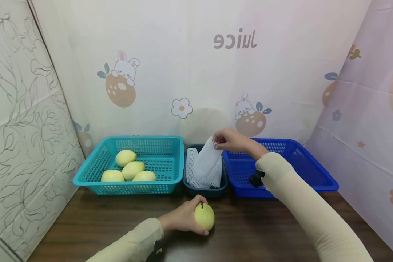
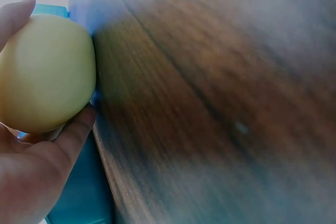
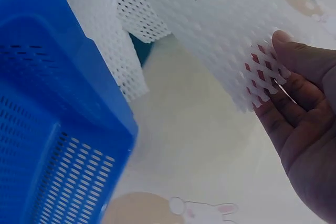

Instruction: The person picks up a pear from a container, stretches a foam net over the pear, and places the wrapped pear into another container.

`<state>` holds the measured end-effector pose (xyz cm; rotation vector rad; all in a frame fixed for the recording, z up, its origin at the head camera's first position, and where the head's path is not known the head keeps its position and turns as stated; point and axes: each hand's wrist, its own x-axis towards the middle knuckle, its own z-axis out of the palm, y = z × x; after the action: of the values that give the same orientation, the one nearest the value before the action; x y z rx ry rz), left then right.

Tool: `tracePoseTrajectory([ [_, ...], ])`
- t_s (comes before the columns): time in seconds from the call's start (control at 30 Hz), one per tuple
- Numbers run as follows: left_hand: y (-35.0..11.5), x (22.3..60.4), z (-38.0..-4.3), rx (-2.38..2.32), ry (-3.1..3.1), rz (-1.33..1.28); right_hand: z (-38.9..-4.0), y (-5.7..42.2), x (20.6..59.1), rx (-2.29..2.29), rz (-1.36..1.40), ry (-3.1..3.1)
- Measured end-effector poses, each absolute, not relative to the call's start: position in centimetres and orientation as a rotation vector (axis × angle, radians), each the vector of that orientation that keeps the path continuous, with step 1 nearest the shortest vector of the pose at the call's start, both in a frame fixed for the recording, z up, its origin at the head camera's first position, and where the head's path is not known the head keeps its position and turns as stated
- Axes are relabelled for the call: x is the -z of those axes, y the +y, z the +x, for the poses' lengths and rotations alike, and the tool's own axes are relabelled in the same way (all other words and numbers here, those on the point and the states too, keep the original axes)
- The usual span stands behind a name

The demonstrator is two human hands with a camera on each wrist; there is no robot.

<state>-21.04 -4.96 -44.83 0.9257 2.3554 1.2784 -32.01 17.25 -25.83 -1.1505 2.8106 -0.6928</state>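
A printed fabric backdrop hangs behind a dark wood-grain table. At left sits a turquoise perforated basket containing four yellow-green pears, grouped toward its left and front.

Right of it and nearer the wearer, the left hand grasps a single pear, thumb and fingers wrapped about its sides, stem exposed; whether the fruit touches the table cannot be told. Grip appears adequate; a light, steady hold should avoid bruising.

Beyond that pear, between the baskets, stands a small dark teal bin of white foam-net sleeves. The right hand pinches the upper end of one foam-net sleeve, thumb on the near face and fingers behind the mesh; its lower part lies among the others in the bin. Judged sound practice: lift it straight up, so neighbours do not snag, and pinch gently near the rim, since thin netting could tear.

At far right stands a royal-blue perforated basket, beside the bin.
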Motion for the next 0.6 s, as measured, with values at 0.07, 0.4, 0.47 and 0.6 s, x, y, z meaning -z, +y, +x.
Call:
tracePoseTrajectory([
  [0.07,-5.0,44.8,-21.0,-1.268,2.37,0.922,-31.3,17.5,25.5,0.68,-1.194,2.805],
  [0.4,-5.2,44.6,-20.8,-1.239,2.401,0.899,-26.8,18.7,24.7,0.614,-1.398,2.819],
  [0.47,-5.2,44.6,-20.8,-1.235,2.399,0.897,-25.9,19.1,24.7,0.596,-1.41,2.824],
  [0.6,-5.2,44.6,-20.7,-1.237,2.404,0.919,-24.2,19.8,25.1,0.576,-1.46,2.816],
])
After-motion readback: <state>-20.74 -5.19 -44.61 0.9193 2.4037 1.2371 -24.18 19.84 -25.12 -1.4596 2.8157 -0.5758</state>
